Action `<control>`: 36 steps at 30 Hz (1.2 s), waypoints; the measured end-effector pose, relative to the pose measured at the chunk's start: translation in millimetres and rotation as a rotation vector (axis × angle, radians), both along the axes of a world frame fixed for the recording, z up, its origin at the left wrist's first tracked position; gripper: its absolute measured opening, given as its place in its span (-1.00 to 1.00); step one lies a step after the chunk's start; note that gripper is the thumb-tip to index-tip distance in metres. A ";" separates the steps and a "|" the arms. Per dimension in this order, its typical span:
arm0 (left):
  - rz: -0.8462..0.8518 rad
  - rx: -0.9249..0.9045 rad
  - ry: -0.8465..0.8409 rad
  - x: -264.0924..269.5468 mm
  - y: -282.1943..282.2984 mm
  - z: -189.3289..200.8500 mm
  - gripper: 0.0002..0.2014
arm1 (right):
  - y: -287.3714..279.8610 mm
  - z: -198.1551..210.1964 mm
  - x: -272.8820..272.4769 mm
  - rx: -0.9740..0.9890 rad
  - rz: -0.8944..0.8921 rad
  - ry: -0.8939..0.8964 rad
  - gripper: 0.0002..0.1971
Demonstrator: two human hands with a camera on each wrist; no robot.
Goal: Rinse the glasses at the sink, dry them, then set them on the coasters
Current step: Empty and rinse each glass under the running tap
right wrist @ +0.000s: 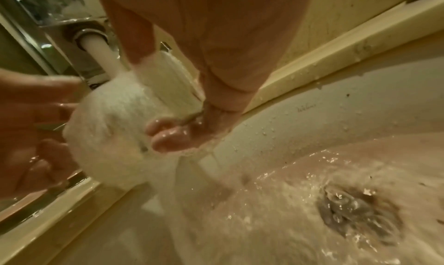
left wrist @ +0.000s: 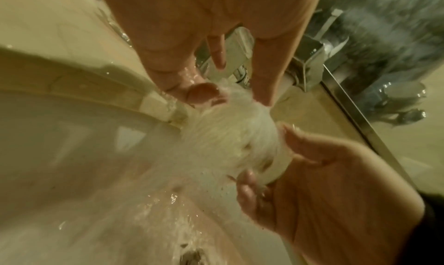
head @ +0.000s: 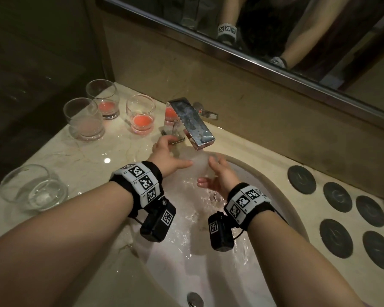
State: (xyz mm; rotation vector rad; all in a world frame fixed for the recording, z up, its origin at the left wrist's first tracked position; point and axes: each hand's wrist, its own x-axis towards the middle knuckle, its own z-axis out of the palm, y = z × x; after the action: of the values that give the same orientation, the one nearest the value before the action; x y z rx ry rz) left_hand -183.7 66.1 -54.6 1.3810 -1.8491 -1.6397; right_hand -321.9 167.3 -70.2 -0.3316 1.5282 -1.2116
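Observation:
A clear glass is under the running faucet, veiled in white foaming water. My left hand holds it from the left, thumb and fingers on either side. My right hand cups it from the right with curled fingers. In the left wrist view the glass lies between the left fingers and the right hand. The right wrist view shows the glass with wet right fingertips wrapped round it. Several dark round coasters lie on the counter to the right.
Three glasses with red or pink liquid stand at the back left, and a fourth is half hidden behind the faucet. A clear glass sits at the front left. Water runs across the white sink to the drain. A mirror lines the wall.

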 end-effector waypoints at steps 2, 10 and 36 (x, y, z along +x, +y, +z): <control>0.006 0.154 0.084 2.7 1.0 1.9 -0.41 | -0.5 -4.8 1.7 -0.013 -0.052 -0.051 -0.83; -0.103 0.329 0.190 4.5 8.0 2.7 -0.88 | 0.7 -8.6 0.8 0.101 0.064 0.100 -0.38; 0.020 0.471 0.224 0.0 4.3 5.0 -0.93 | 13.4 5.2 -6.4 -0.095 0.203 0.321 -0.38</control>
State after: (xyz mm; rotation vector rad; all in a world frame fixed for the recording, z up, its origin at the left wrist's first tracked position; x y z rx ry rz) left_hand -183.7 70.5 -49.6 1.3034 -1.3730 -2.2134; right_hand -328.3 180.7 -65.0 -0.7563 1.6647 -1.1093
